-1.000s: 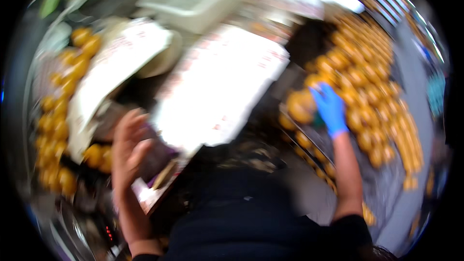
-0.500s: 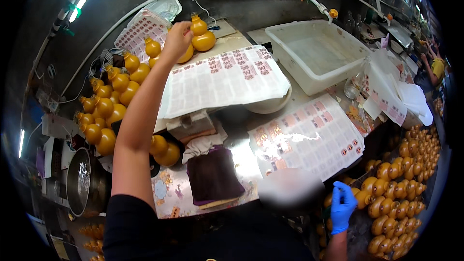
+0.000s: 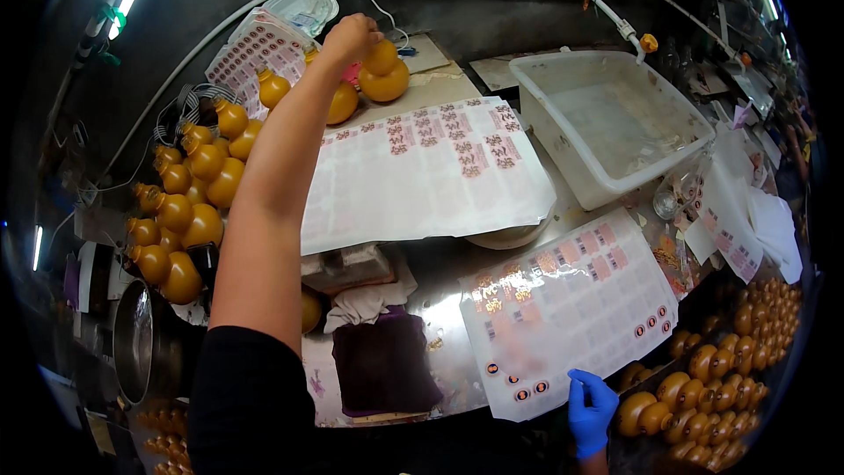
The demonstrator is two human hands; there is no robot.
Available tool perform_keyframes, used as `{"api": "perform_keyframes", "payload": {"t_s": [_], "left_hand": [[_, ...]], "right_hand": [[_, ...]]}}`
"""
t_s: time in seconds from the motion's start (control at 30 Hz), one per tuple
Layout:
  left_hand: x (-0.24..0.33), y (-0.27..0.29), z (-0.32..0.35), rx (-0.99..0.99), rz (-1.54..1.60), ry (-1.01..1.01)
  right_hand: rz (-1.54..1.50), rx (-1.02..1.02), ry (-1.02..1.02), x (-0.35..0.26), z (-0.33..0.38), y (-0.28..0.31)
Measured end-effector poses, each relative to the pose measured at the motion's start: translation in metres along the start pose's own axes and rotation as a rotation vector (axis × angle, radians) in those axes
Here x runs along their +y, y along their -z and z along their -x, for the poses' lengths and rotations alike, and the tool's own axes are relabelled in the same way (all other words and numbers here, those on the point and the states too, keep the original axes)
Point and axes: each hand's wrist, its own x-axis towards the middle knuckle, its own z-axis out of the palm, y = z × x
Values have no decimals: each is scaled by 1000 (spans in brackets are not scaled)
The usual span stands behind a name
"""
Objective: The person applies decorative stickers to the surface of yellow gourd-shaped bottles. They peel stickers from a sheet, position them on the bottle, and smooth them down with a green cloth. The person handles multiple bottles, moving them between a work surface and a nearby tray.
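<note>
Glossy amber gourd [image 3: 384, 81], two-lobed, upright on tan board [image 3: 447, 84], behind large printed sheet [image 3: 422, 185].

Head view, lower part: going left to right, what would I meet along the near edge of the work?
Metal bowl → black left sleeve → dark cloth → blue-gloved right hand → yellow gourds.

The gourds [image 3: 384, 85] look glossy and smooth, the cloth [image 3: 382, 365] matt, the tub [image 3: 554, 127] apparently dull plastic.
</note>
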Motion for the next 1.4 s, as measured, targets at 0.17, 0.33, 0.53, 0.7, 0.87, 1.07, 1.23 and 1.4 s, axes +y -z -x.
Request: {"api": "perform_keyframes", "payload": {"t_s": [0.17, 0.33, 0.53, 0.7, 0.87, 1.07, 1.23, 1.4], "left_hand": [[-3, 48, 66, 159, 188, -95], [-12, 183, 187, 147, 583, -183], [-24, 332, 359, 236, 185, -137], [-60, 382, 476, 323, -42, 32], [-101, 377, 554, 232, -446, 180], [-164, 340, 622, -135, -697, 277], [-190, 311, 652, -237, -709, 231], [-190, 300, 653, -356, -625, 242]], "right_hand": [[-36, -156, 158, -10, -4, -12], [-218, -177, 135, -9, 9, -32], [-339, -422, 20, -33, 13, -63], [-396, -506, 293, -53, 16, -93], [-386, -572, 324, -51, 23, -111], [-393, -596, 335, -49, 29, -113], [-374, -586, 319, -53, 32, -114], [-376, -603, 335, -51, 34, -117]]}}
